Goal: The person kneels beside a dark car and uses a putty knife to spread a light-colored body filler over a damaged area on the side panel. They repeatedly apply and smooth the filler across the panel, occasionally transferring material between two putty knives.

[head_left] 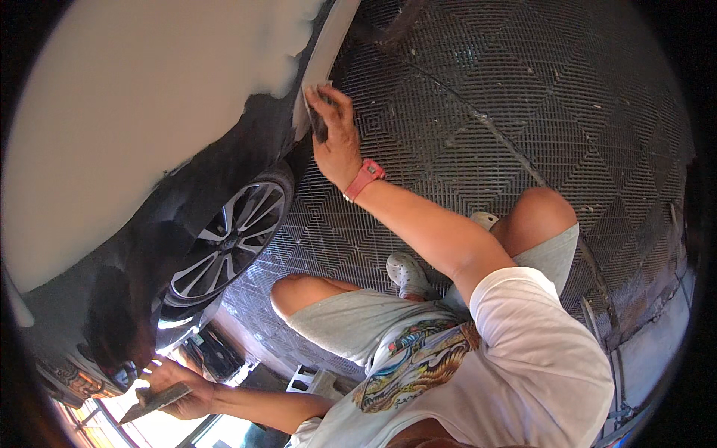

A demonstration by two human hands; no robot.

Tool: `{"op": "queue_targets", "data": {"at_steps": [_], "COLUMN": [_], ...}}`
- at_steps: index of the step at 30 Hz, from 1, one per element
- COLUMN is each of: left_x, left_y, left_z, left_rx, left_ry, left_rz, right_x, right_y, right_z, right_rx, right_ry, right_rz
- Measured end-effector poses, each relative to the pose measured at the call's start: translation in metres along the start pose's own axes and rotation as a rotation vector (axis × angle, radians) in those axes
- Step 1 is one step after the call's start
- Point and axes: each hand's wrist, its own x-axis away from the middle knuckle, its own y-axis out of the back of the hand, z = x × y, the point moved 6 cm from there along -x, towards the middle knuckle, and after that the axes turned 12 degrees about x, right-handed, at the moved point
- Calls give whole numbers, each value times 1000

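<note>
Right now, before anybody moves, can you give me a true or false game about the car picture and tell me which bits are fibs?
1. The right hand holds a dark pad at the car's edge. True.
2. The left hand is empty. False: it holds a flat tool.
3. The red watch is on the left wrist. False: it is on the right wrist.
4. The wheel has spokes. True.
5. The shirt is plain black. False: it is white with a colourful print on the front.
6. The floor has a pattern of thin slats. True.
</note>
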Motion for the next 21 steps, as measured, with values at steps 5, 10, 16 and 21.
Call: {"op": "queue_targets", "data": {"at_steps": [5,10,16,21], "left_x": [-1,-4,-8,-20], "left_y": [-11,-8,6,30], "left_z": [6,5,7,13], "left_rx": [-15,-24,74,199], "left_ry": [-14,-3,51,44], "left_rz": [-9,-11,50,-68], "right_x": [41,68,103,135], "right_y": [-23,-37,-53,-23], "right_z": [5,13,30,15], "right_rx": [12,-18,-16,33], "right_ry": [31,15,44,-162], "right_rz": [-9,30,167,283]}}
